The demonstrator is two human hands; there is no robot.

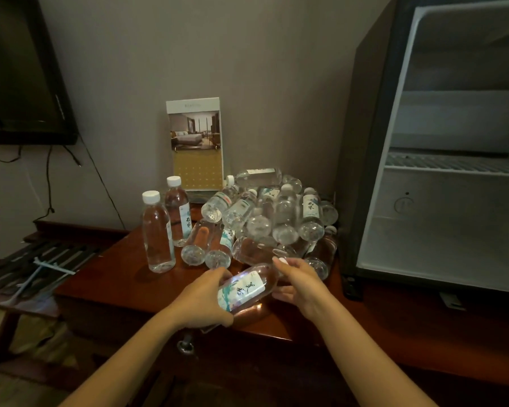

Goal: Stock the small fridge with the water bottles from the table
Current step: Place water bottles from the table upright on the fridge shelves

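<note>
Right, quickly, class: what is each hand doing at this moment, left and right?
Left hand: closed, gripping the lower end of the water bottle.
Right hand: closed, fingers curled round the same bottle at its cap end.

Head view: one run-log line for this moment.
left hand grips bottle | right hand holds its cap end | fridge open | pile on table
</note>
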